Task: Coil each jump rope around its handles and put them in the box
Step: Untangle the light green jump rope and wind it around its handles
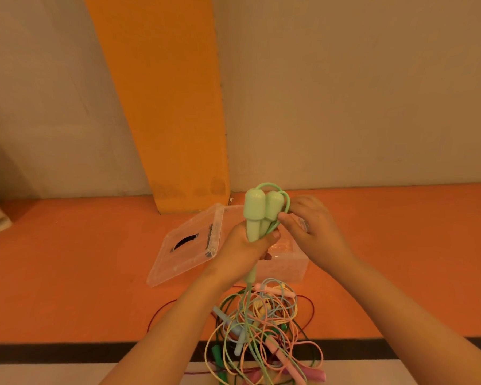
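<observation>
A clear lid (pixel 186 243) stands tilted at the left, its lower edge on the orange surface (pixel 67 273) and its upper edge leaning against the clear box (pixel 289 265) just beside it. The box sits near the foot of an orange pillar (pixel 172 107) on the wall. The hands cover most of its opening, so what lies in it cannot be made out.

In front of the box, raised off the surface, the left hand (pixel 242 248) has its fingers curled round the narrow lower ends of two pale green handles (pixel 261 209). They are held side by side and upright, thick ends up. A loop of the green cord (pixel 272 186) arches over their tops. To the right, the right hand (pixel 314 226) pinches this cord between thumb and fingers, against the side of the handles.

Below the left hand, the rest of the cord hangs down into a tangled pile of jump ropes (pixel 264 329) in pink, yellow, blue, green and dark red. The pile lies on the surface nearer the person than the box.
</observation>
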`<state>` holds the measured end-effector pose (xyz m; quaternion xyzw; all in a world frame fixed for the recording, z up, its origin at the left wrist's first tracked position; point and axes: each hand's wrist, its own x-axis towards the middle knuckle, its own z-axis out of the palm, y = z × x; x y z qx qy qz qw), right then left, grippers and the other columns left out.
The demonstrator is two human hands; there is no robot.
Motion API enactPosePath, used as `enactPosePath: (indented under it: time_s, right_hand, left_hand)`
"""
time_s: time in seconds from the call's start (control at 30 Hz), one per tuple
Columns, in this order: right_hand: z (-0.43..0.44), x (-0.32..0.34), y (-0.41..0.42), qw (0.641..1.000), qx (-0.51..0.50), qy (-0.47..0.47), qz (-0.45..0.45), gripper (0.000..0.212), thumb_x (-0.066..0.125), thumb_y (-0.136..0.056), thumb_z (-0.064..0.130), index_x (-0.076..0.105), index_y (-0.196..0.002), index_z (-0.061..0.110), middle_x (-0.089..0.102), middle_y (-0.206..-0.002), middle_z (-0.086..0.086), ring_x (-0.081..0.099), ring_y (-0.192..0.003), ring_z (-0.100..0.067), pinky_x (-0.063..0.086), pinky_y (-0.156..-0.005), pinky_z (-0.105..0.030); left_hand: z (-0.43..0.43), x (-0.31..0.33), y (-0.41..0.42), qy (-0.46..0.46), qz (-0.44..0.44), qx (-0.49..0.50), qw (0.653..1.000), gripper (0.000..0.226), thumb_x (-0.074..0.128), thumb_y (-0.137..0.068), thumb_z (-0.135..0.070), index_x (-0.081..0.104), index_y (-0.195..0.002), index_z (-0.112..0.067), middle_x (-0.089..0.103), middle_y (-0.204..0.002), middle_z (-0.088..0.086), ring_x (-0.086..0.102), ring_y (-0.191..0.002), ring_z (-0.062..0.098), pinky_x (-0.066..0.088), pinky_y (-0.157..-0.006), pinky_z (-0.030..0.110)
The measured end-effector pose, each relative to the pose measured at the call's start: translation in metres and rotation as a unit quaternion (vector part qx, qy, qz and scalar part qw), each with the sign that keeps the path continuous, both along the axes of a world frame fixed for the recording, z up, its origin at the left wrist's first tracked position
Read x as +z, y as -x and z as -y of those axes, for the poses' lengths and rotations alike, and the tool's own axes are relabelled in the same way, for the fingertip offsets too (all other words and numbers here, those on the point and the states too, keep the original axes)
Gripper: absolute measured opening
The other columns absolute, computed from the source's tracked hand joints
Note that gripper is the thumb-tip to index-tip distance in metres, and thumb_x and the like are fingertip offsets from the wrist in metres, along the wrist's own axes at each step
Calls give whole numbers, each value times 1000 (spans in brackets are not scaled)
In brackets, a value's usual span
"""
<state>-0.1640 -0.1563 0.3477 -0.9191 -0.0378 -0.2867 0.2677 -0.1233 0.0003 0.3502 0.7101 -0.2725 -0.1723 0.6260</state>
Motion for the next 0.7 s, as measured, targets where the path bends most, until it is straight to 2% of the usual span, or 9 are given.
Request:
enactPosePath:
  time_s: [0.13,0.23,0.33,0.37,0.43,0.47,0.53,0.63,0.7]
  right_hand:
    - [-12,-4,3,984,73,-146,-72,31,50,-88,46,62,-107,25,62,-100,11,57,-100,-7,46,-93,-39]
    - [-22,-7,5,960,111,-234,-109,41,52,-86,50,62,-112,20,65,-94,8,64,-94,-15,49,-91,-46]
    - [-29,-5,6,960,79,-257,-82,48,54,-75,59,63,-106,24,62,-95,19,62,-96,-11,49,-91,-46]
    - [-31,-4,6,963,57,-254,-71,52,54,-71,62,64,-105,24,59,-95,23,61,-96,-9,49,-90,-45]
    - [-37,-2,7,969,17,-239,-62,62,56,-64,69,64,-105,24,55,-92,24,60,-91,-7,51,-85,-42]
    - [-40,-1,7,970,3,-237,-61,65,57,-62,72,63,-106,23,55,-93,22,60,-90,-7,52,-83,-41]
    - [-44,-2,7,970,-15,-236,-56,68,57,-62,73,63,-106,22,58,-96,18,60,-91,-6,52,-80,-38]
    - [-42,-3,6,972,-27,-228,-49,62,61,-65,67,64,-105,20,63,-95,12,61,-90,-6,51,-78,-32]
    - [-41,-2,6,970,-37,-237,-46,44,69,-71,54,64,-99,21,65,-92,10,62,-86,-8,51,-75,-32]
  left_hand:
    - [1,0,-2,34,-18,34,999,12,56,-96,-9,67,-97,-14,58,-65,-5,48,-51,5,52,-64,29]
    - [0,1,-3,32,13,46,998,22,53,-96,-6,67,-86,-19,58,-66,3,49,-52,8,48,-59,30]
    - [2,1,-2,-7,79,49,996,27,51,-92,1,62,-77,-19,53,-50,-11,48,-46,-2,40,-51,17]
    - [3,0,0,-20,98,52,994,24,52,-91,2,63,-83,-18,57,-53,-15,52,-49,-6,39,-51,11]
    - [9,-4,0,-38,128,67,989,24,56,-89,-2,64,-104,-18,65,-79,-18,60,-69,-13,42,-60,6]
    - [11,-7,0,-40,137,73,987,29,56,-88,-5,62,-113,-19,66,-90,-18,62,-79,-13,44,-66,7]
    - [16,-12,3,-34,132,72,988,34,52,-84,-12,57,-117,-21,63,-94,-16,61,-86,-11,45,-72,8]
    - [19,-12,7,-25,127,67,989,31,51,-77,-12,54,-108,-19,64,-89,-4,60,-87,5,41,-65,4]
    - [16,-10,7,-23,114,55,992,33,61,-76,-8,53,-106,-20,62,-83,-11,62,-86,10,43,-63,6]
